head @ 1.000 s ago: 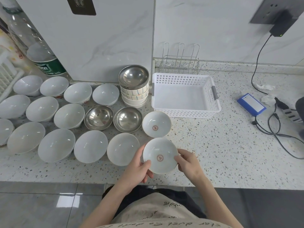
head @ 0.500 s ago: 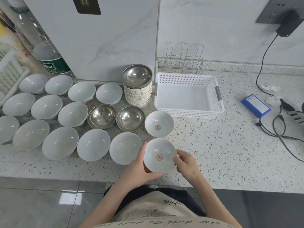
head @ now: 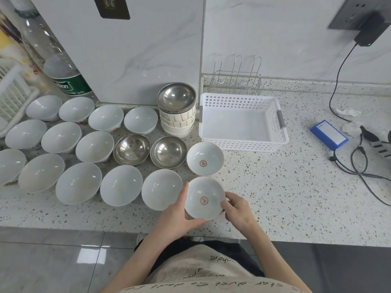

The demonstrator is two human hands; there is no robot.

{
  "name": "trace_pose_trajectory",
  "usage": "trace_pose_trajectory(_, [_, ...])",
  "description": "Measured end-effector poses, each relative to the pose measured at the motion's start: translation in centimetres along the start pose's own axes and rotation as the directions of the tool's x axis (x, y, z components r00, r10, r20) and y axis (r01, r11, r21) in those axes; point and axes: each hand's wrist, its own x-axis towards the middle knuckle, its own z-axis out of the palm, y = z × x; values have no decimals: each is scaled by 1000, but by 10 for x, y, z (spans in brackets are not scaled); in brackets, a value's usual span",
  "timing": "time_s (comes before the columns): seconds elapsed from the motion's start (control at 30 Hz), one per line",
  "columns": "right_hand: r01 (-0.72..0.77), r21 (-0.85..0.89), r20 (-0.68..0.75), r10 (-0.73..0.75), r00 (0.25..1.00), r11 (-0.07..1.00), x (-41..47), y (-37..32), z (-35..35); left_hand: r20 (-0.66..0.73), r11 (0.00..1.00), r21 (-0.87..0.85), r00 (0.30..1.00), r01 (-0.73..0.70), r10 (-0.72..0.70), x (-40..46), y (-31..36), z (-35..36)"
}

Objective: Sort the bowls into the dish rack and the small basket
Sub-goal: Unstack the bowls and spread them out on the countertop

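The bowl in my grip (head: 204, 197) is white with a red emblem, like its twin (head: 204, 158); the basket (head: 241, 144) is white, on a speckled counter (head: 296, 187).

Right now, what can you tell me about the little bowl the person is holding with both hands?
The held bowl is small, round and white, glossy like glazed ceramic, with a red circular emblem at the bottom of its empty inside. It faces upward near the front edge of the speckled counter. The left hand cups its left side, thumb along the rim; the right hand pinches its right rim. A matching bowl sits just behind it. Whether it rests on the counter or is slightly lifted, I cannot tell.
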Motion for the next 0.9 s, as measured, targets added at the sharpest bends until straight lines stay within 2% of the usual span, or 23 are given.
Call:
trace_pose_trajectory(0.1, [-3,5,2,3,1000,1000,1,1,0,-19,1000,-2,1000,-9,9,-1,0,0])
trace_pose_trajectory(0.27, [-11,2,5,11,1000,1000,2,3,0,-18,995,66,997,72,-71,2,-6,3])
trace_pose_trajectory(0.73, [-67,63,34,65,997,996,5,2,-2,-15,985,152,997,77,-76,2,-2,2])
trace_pose_trajectory(0.9, [-67,59,45,65,997,996,1,1,-1,5,975,172,989,142,-145,3,-9,2])
